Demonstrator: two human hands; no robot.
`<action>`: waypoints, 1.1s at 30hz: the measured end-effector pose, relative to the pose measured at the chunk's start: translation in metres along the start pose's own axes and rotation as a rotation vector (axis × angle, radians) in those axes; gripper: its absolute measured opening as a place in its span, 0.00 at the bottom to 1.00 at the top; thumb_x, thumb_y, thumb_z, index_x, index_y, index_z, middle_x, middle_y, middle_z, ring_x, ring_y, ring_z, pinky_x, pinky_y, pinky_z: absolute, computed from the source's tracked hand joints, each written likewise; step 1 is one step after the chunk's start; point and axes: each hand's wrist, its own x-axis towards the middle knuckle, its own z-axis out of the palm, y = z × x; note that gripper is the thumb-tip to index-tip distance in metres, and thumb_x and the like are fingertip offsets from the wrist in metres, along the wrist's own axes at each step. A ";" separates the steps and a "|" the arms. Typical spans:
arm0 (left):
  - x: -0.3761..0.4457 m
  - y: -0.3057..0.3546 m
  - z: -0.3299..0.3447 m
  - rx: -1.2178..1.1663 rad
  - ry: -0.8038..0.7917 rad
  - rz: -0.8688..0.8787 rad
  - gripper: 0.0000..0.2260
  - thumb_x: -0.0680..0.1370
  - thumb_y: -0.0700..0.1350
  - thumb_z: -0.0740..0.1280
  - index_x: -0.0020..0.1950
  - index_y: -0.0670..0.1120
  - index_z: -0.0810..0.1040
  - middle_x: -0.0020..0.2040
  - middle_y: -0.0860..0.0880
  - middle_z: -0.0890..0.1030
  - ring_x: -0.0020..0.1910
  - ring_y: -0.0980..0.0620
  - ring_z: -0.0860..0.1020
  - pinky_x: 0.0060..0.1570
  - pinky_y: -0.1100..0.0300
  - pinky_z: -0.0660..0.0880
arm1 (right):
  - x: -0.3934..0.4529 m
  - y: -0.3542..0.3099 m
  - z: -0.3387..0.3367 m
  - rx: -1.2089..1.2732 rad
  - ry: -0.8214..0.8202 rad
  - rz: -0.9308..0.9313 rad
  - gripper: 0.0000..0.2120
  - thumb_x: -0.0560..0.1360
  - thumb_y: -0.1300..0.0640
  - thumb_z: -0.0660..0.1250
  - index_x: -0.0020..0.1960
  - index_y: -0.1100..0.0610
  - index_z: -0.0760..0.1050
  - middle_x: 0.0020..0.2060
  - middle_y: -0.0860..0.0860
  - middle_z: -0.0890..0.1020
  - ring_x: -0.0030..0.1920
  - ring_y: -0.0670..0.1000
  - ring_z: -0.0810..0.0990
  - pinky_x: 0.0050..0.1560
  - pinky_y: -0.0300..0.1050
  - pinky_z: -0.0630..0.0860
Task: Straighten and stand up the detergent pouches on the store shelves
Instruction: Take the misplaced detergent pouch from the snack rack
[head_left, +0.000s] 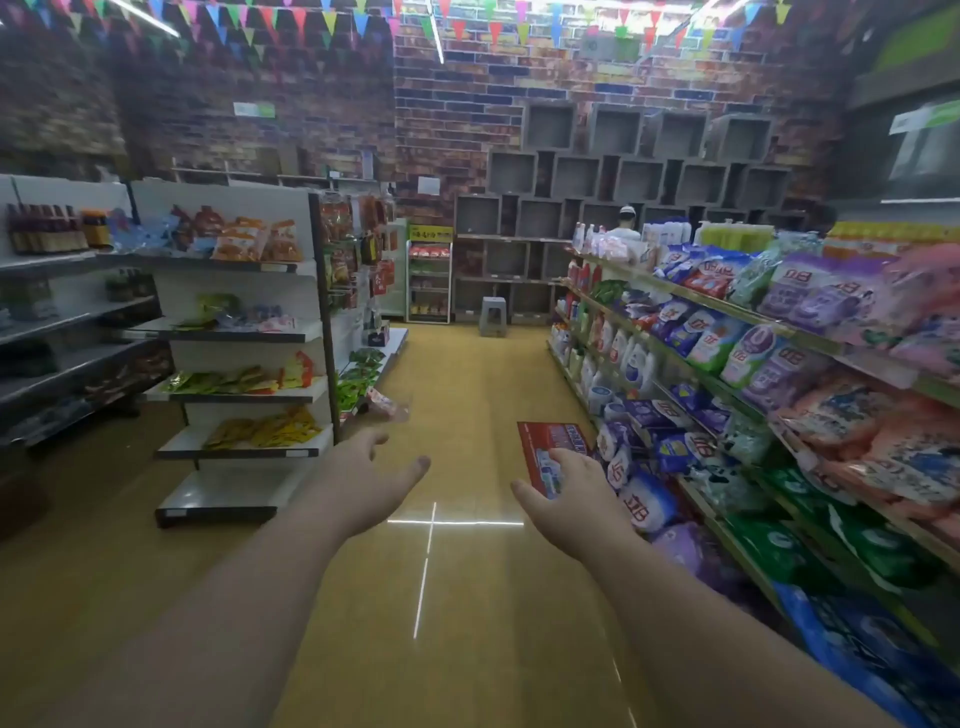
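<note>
Aisle: yellow floor (467, 395) is flanked by shelving, with a brick-print wall (457, 130) at the far end.
Right shelves (727, 358): stocked with detergent pouches (789, 358), many leaning or lying flat.
Left shelves (244, 338): snack packets are laid flat.
Left hand (358, 483): held out over the floor, fingers loosely spread, nothing held.
Right hand (576, 493): a red pouch (545, 447) is gripped at its lower edge, just beside the lower right shelves.
Stool (492, 315): stood at the far wall.
</note>
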 end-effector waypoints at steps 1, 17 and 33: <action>0.007 -0.006 0.003 -0.017 -0.011 -0.013 0.40 0.74 0.74 0.68 0.82 0.57 0.66 0.78 0.49 0.74 0.71 0.45 0.77 0.59 0.46 0.82 | 0.008 0.002 0.007 0.018 -0.021 0.004 0.42 0.77 0.32 0.67 0.84 0.50 0.61 0.82 0.50 0.63 0.80 0.53 0.65 0.77 0.57 0.69; 0.225 0.036 0.093 0.006 -0.023 -0.025 0.45 0.74 0.76 0.66 0.86 0.57 0.59 0.85 0.52 0.62 0.81 0.47 0.65 0.72 0.44 0.72 | 0.261 0.078 0.045 0.037 -0.056 0.035 0.46 0.75 0.26 0.61 0.86 0.49 0.57 0.83 0.48 0.61 0.80 0.52 0.64 0.76 0.62 0.69; 0.479 0.086 0.168 0.006 -0.047 -0.088 0.46 0.74 0.78 0.64 0.87 0.58 0.56 0.87 0.52 0.57 0.83 0.47 0.62 0.75 0.45 0.68 | 0.545 0.107 0.067 0.131 -0.124 0.042 0.48 0.75 0.25 0.61 0.87 0.49 0.55 0.86 0.47 0.55 0.85 0.52 0.56 0.81 0.61 0.62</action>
